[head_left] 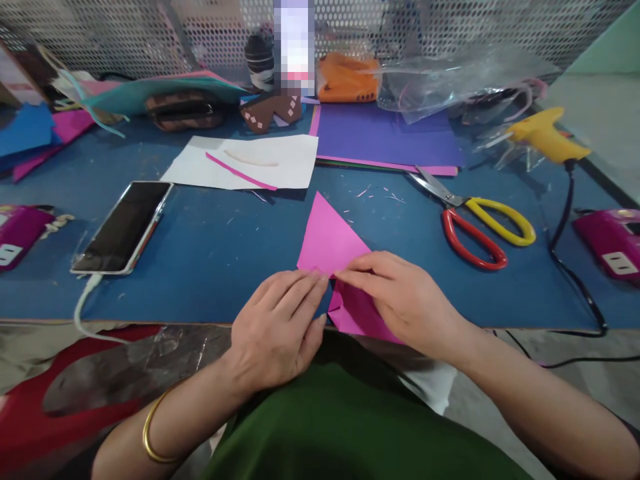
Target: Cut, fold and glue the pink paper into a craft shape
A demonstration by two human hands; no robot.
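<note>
A sheet of pink paper (327, 237), folded into a pointed shape, lies at the near edge of the blue table (215, 247). My left hand (280, 327) rests on its lower left corner, fingertips pinched on the fold. My right hand (400, 300) lies over the lower right part, fingers pressed together on the same fold where the two hands meet. The paper's lower part is hidden under my hands.
Scissors with red and yellow handles (475, 223) lie to the right, a yellow glue gun (543, 133) and its black cord beyond. A phone (123, 227) lies at the left. White paper (250, 163), purple sheets (385, 133), plastic bags and clutter fill the back.
</note>
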